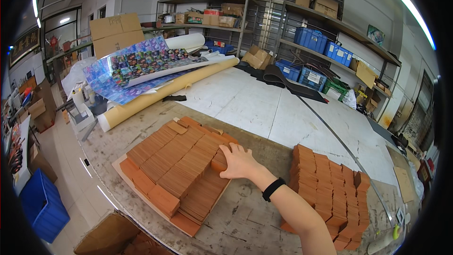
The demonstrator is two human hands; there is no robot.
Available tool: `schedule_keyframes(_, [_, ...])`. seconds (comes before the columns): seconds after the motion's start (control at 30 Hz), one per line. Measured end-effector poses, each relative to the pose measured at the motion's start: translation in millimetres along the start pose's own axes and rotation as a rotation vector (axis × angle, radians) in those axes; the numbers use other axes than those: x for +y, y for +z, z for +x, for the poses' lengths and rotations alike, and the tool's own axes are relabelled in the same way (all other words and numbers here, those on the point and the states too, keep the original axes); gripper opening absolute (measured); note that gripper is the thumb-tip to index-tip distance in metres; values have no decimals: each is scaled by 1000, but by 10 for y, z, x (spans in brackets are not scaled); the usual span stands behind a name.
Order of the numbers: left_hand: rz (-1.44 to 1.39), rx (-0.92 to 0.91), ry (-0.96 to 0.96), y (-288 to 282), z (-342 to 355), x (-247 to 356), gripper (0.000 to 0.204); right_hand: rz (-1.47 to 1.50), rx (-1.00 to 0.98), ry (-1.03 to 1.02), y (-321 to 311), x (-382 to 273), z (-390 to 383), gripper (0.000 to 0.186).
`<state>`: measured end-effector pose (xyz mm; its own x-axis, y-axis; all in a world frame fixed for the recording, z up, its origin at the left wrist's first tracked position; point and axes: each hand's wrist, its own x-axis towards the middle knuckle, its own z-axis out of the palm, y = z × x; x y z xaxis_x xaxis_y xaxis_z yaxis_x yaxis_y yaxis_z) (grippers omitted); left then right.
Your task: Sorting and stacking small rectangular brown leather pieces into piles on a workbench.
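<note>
My right hand (238, 161), with a black band on its wrist, reaches in from the lower right. Its thumb and fingers close around the end of a short bundle of thin orange-brown pieces (218, 161), which look like leather or board. That bundle sits at the right side of a large pile of the same pieces (177, 156), packed on edge in rows and stacked in layers. Under the pile a flat pale sheet (123, 172) shows at the edge. A second block of such pieces (325, 189) stands right of my forearm. My left hand is out of view.
The worn worktable (250, 203) carries rolled material (174, 92) and printed sheets (141, 68) at the far left. A long metal strip (349, 153) crosses its right side. An open carton (101, 236) stands below the near edge, a blue bin (45, 208) on the floor.
</note>
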<state>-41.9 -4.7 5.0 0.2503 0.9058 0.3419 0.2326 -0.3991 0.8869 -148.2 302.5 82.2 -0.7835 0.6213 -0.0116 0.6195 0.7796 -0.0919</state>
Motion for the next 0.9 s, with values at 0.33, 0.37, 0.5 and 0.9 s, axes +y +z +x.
schedule_keyframes(0.33, [-30, -5, -72, 37, -17, 120, 27, 122, -10, 85, -160, -32, -62, 112])
schedule_keyframes(0.37, [-26, -5, -75, 46, -27, 130, 26, 122, 1, 92, -200, -40, -161, 112])
schedule_keyframes(0.5, [-289, 193, -166, 155, -151, -44, 47, 438, 208, -27, -375, -230, -914, 114])
schedule_keyframes(0.9, [-75, 509, 350, 68, 197, 225, 86, 1932, 388, 630, -246, -746, -3902, 101])
